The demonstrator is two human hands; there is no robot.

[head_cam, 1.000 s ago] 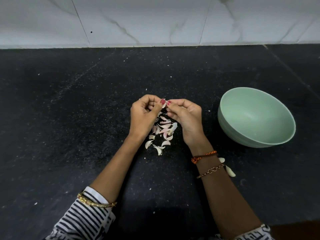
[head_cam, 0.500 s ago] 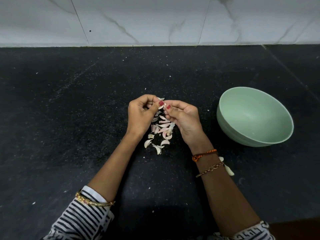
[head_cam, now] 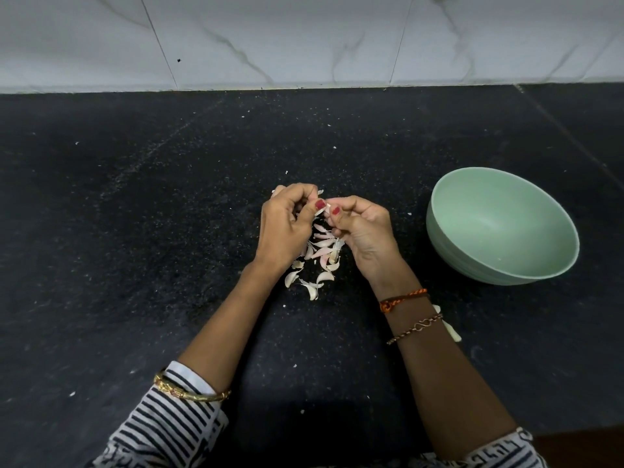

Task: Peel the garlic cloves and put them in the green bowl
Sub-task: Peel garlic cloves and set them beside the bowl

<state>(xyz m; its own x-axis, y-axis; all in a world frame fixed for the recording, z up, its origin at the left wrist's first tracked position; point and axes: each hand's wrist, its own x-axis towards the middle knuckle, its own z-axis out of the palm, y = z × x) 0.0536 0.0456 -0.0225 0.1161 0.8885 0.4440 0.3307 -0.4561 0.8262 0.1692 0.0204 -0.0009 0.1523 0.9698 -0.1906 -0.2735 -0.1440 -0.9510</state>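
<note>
- Garlic clove (head_cam: pixel 323 209) pinched between left hand (head_cam: pixel 285 228) and right hand (head_cam: pixel 363 231), both gripping it (mostly hidden).
- Green bowl (head_cam: pixel 553 238) lies rightward, nearer the right hand.

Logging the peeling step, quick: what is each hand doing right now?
Left hand: fingers curled, pinching a garlic clove.
Right hand: fingers curled, pinching the same clove.
</note>
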